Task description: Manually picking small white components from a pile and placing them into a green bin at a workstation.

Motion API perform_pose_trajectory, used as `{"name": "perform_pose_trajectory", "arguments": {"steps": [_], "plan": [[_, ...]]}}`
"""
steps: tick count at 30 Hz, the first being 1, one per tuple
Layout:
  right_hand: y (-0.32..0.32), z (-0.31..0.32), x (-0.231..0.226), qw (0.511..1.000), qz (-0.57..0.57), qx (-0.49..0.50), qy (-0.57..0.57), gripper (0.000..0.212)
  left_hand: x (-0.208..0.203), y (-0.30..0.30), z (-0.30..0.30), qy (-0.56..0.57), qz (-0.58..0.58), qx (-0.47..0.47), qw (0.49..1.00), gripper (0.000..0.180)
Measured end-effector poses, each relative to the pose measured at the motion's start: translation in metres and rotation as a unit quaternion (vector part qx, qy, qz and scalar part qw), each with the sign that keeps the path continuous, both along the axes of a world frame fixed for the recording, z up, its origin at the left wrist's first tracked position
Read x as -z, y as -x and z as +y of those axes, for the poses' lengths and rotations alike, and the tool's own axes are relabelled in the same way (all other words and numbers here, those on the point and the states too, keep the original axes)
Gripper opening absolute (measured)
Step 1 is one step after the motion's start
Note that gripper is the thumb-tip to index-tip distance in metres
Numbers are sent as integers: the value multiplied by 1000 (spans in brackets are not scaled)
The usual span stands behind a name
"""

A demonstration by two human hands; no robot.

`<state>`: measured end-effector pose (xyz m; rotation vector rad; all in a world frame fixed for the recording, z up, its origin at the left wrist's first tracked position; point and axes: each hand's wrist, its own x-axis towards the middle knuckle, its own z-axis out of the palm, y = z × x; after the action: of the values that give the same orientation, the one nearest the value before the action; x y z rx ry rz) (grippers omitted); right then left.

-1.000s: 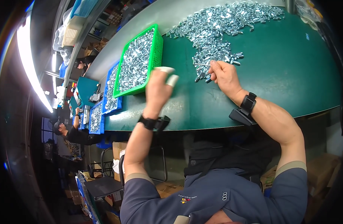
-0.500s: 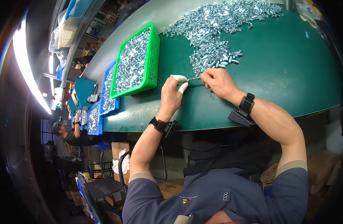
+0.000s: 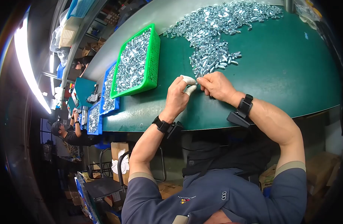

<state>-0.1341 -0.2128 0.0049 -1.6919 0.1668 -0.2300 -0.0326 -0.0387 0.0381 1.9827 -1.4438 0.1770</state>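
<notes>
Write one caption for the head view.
Left hand beside right hand over a green table, near a green basket of small metal parts.

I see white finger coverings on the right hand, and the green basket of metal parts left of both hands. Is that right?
Not quite: the white finger coverings are on the left hand, not the right hand, as the head view shows. The green basket of metal parts is indeed left of both hands.
</notes>
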Motion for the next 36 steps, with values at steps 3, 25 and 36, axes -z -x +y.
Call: {"name": "perform_pose_trajectory", "arguments": {"steps": [3,25,36], "plan": [[-1,0,-1,1000,-10,-10,11,46,-5,-1,4,-14,-20,-7,1000,17],[-5,-18,6,996,18,-24,-80,28,-11,-40,-15,-85,-72,-89,990,41],[39,-172,14,858,-60,275,429,19,16,-45,-26,-58,-19,-49,997,39]]}}
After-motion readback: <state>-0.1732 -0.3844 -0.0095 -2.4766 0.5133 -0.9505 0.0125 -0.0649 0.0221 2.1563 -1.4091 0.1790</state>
